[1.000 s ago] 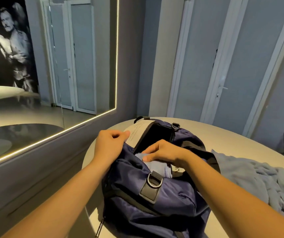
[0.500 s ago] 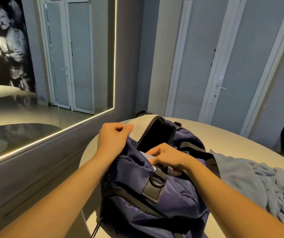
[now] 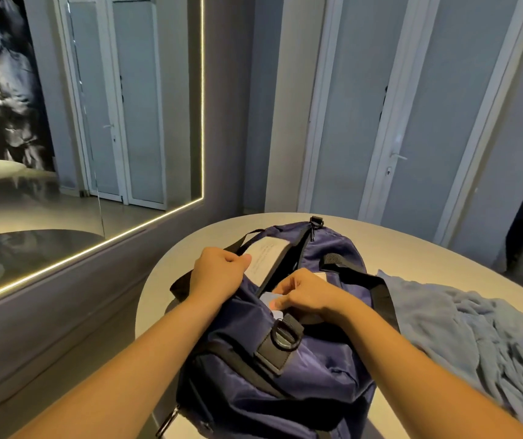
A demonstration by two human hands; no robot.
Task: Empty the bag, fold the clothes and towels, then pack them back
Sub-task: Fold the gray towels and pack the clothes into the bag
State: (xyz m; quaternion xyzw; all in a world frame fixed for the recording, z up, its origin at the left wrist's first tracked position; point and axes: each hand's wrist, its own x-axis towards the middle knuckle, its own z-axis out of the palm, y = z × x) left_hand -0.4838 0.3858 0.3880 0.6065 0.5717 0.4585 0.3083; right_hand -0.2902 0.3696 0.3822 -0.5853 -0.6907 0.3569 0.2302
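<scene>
Round table (image 3: 405, 245) holds navy bag (image 3: 304, 384); both forearms reach fwd. Left hand (image 3: 219, 270) curls round bag's opening edge; right hand (image 3: 309, 296), just beside, pinches pale-blue cloth (image 3: 267, 300) inside. Crumpled blue fabric (image 3: 475, 331) lies right of it.

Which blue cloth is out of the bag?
The crumpled cloth on the table, right of the bag; the other cloth sits in the opening, pinched by the right hand.

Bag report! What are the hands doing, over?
Left hand grips navy bag rim. Right hand pinches pale-blue cloth inside. Nothing blocking; grey-blue garment lies beside bag.
</scene>
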